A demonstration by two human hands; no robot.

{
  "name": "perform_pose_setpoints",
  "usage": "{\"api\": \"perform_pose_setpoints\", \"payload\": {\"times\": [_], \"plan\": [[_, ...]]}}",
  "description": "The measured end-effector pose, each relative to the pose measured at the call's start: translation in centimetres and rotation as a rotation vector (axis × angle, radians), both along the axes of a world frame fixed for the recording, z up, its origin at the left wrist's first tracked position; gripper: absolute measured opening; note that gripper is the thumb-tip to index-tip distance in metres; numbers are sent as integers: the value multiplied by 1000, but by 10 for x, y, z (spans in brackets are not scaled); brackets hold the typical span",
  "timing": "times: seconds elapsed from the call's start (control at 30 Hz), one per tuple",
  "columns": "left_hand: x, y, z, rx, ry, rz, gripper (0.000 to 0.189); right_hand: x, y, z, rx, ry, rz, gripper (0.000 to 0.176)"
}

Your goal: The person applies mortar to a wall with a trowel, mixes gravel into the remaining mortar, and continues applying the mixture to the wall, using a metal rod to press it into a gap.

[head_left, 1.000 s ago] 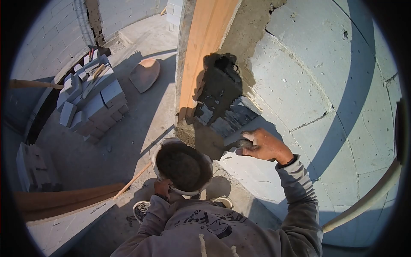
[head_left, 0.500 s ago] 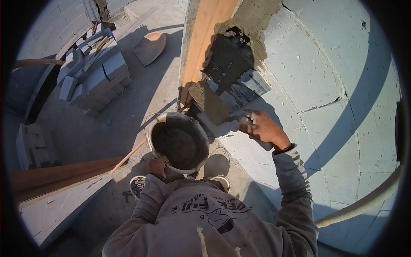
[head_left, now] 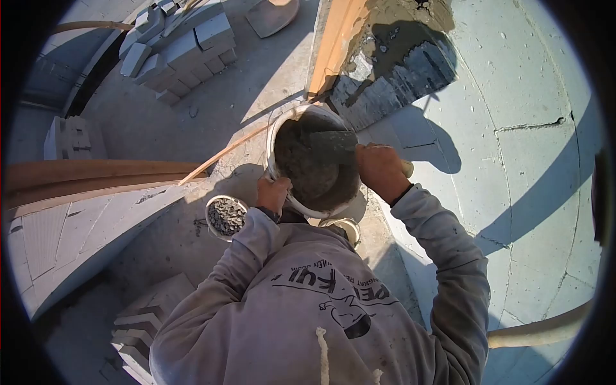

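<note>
My left hand (head_left: 274, 194) grips the near left rim of a white bucket (head_left: 272, 138) that holds grey wet mortar (head_left: 308, 163). My right hand (head_left: 383, 168) is closed round the handle of a trowel, at the bucket's right side. The trowel's grey blade (head_left: 333, 147) points left, inside the bucket's mouth over the mortar. Beyond the bucket, a patch of wet mortar (head_left: 398, 48) and a dark streaked surface (head_left: 385, 96) lie on the pale block wall, beside an orange wooden board (head_left: 337, 45).
A small bucket of gravel (head_left: 226, 217) stands left of my body, and another pale bucket (head_left: 346, 226) is near my feet. Stacked blocks (head_left: 186, 51) are at the upper left. A thin wooden stick (head_left: 224, 151) leans behind the bucket. The block wall (head_left: 487, 160) curves along the right.
My right hand has brought the trowel from the mortared wall patch back to the bucket, its blade now over the mortar. The view has shifted, and my left hand still holds the rim.
</note>
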State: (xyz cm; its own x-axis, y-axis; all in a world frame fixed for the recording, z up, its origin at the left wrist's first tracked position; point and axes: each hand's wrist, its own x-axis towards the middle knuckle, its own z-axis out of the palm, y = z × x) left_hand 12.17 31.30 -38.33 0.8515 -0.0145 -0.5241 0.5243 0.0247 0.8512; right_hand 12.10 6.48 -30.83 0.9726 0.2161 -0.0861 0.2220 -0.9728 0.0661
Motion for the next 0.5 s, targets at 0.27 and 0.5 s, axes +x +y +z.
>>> {"api": "perform_pose_setpoints", "payload": {"times": [0.27, 0.5], "plan": [[-40, -17, -14, -62, 68, 13, 21, -27, 15, -66, 247, 240, 132, 11], [-60, -7, -21, 249, 100, -225, 43, -39, 16, -87, 450, 452, -9, 25]]}}
